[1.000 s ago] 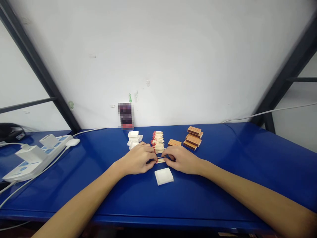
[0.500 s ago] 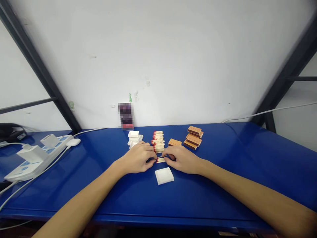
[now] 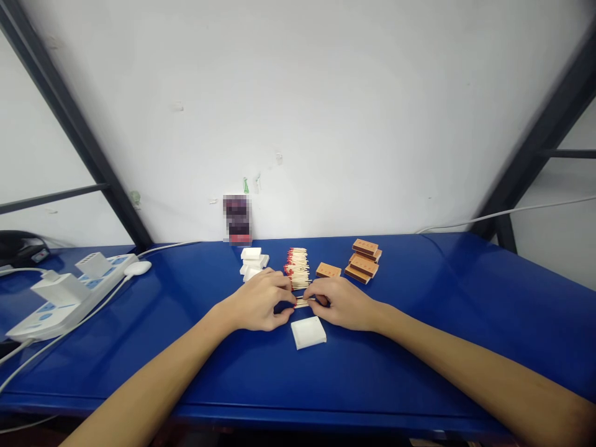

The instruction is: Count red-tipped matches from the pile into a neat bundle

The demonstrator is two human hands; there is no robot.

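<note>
A few red-tipped matches lie in a small bunch between my two hands. The thumb and fingers of my left hand close on their red heads, while my right hand pinches the plain wooden ends. Just beyond the fingertips is a large pile of matches, heads mostly to the left. Nearer to me, a white matchbox tray lies on the blue table. An orange-brown matchbox cover rests beyond my right hand, its near side partly hidden by the hand.
Several white trays are stacked beyond my left hand. Several orange-brown matchbox covers form a stack at the back right. A power strip with plugs and cables sits at the left. A pixelated box stands against the wall.
My left fingers and thumb have spread slightly and closed around the match heads. My right hand stays at the other ends. The view has tilted very slightly.
</note>
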